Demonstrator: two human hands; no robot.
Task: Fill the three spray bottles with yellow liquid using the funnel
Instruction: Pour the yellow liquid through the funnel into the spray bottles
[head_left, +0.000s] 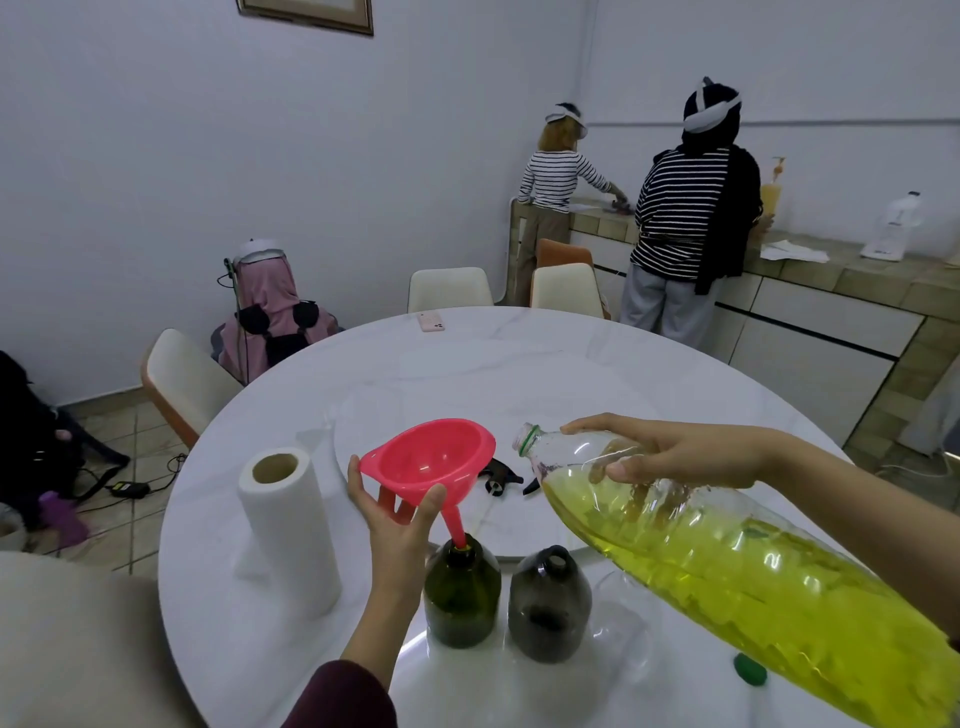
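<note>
The left hand (402, 512) is holding the pink funnel (428, 462) in a narrow grip, thumb and fingers pinching under its empty bowl. Just below that grip the spout is sitting in the neck of the green spray bottle (461, 597), which is standing on the counter (519, 353). Right of the grip, the right hand (670, 457) is gripping a large clear bottle (727, 561), tilted mouth-first toward the funnel and more than half full of yellow liquid. The grey spray bottle (549, 605) is standing open beside the green one. A clear spray bottle (618, 618) is standing right of it.
</note>
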